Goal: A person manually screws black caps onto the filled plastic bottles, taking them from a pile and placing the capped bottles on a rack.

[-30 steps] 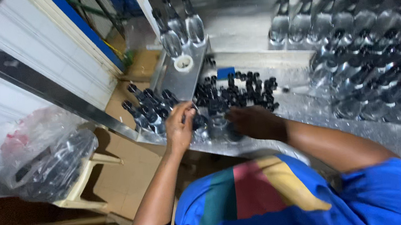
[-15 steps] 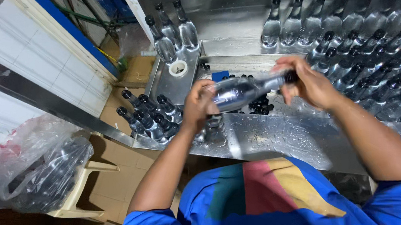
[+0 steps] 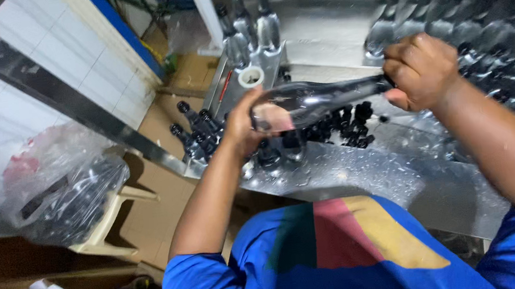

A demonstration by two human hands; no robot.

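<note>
bottle (image 3: 317, 101) horiz, neck twd right hand (image 3: 419, 70)

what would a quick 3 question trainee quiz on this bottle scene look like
1. True or false: the bottle lies sideways, held in both hands.
2. Which hand is at the neck end? A) left hand B) right hand
3. What lies on the metal table under the bottle?

Key
1. True: it is held roughly level above the table.
2. B: the right hand closes around the neck; the left holds the base.
3. A heap of black caps.
</note>
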